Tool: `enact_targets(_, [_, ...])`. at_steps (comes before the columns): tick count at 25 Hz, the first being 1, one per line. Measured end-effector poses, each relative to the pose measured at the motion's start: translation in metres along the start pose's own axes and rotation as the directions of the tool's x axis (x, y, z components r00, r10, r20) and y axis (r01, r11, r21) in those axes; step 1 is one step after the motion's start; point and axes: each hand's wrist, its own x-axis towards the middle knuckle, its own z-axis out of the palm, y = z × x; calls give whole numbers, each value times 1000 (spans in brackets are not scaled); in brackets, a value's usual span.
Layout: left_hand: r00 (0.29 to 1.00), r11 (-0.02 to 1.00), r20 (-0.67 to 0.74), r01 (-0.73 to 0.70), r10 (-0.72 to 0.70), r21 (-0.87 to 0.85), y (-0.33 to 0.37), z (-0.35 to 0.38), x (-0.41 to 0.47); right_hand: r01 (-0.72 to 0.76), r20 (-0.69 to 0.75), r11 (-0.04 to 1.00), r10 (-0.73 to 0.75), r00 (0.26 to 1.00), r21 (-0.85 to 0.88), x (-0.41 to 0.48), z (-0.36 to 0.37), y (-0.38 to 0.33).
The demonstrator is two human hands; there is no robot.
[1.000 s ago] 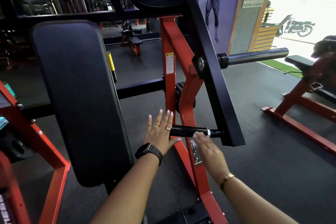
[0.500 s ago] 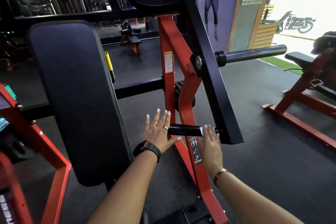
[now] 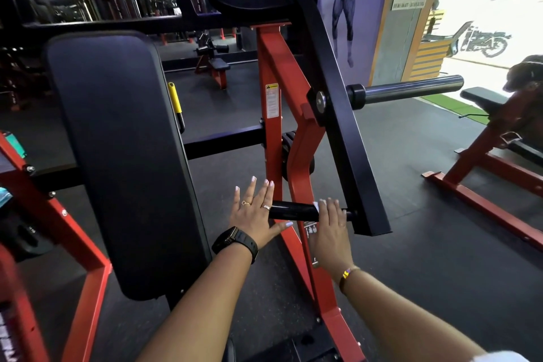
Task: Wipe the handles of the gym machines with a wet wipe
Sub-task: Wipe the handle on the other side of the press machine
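A short black handle [image 3: 291, 211] sticks out leftward from the black lever arm [image 3: 349, 156] of a red-framed machine [image 3: 296, 156]. My left hand [image 3: 255, 214] is spread wide with straight fingers, its palm edge against the handle's free end. My right hand [image 3: 330, 223] lies over the handle near the lever arm, fingers curved over the top. A white wet wipe [image 3: 316, 204] peeks out from under its fingertips, pressed to the handle. The right thumb is hidden.
A tall black back pad [image 3: 117, 156] stands to the left of my arms. A steel weight peg [image 3: 411, 91] juts right from the lever arm. Another red bench frame [image 3: 484, 185] stands at the right, more red frame [image 3: 58, 229] at the far left.
My right hand has slid up from below the handle's inner end onto the handle itself, bringing the wipe with it. My left hand has stayed at the free end.
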Motion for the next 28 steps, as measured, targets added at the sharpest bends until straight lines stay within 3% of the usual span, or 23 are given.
enact_targets(4, [1000,1000,15,9,-9,-7,1,1,0,85,189,993,-69,980,-77,40,-26,-8])
enact_targets(10, [1000,1000,9,-1,1,-7,0,1,0,123,-41,982,-119,992,145,-7,-16,5])
enact_targets(14, [1000,999,-7,6,-6,-37,0,3,1,69,-84,971,-51,995,228,14,-28,-6])
enact_targets(17, [1000,994,-10,3,-5,-111,0,5,2,-2,56,990,-6,998,139,33,-40,-41])
enact_targets(19, [1000,961,6,16,-15,-275,-3,8,6,48,172,992,-67,983,115,42,-41,-71])
enact_targets(20, [999,880,11,52,-54,-472,-3,7,8,94,204,986,-121,972,135,46,-41,-86])
enact_targets(21, [993,698,15,95,-120,-710,-2,6,9,151,213,974,-186,959,172,48,-41,-101])
enact_targets(22, [979,421,35,120,-203,-899,-2,4,10,204,203,953,-251,947,226,48,-42,-115])
enact_targets(23, [957,126,85,124,-277,-984,-1,2,10,243,181,927,-301,936,286,47,-42,-126])
enact_targets(25, [909,-287,209,106,-361,-952,-2,-1,7,314,113,881,-373,921,353,39,-41,-138])
enact_targets(27, [874,-526,293,50,-388,-849,-6,-4,3,442,35,852,-470,882,282,33,-36,-134])
enact_targets(28, [861,-598,316,17,-398,-801,-10,-5,2,491,25,843,-508,861,221,33,-31,-129])
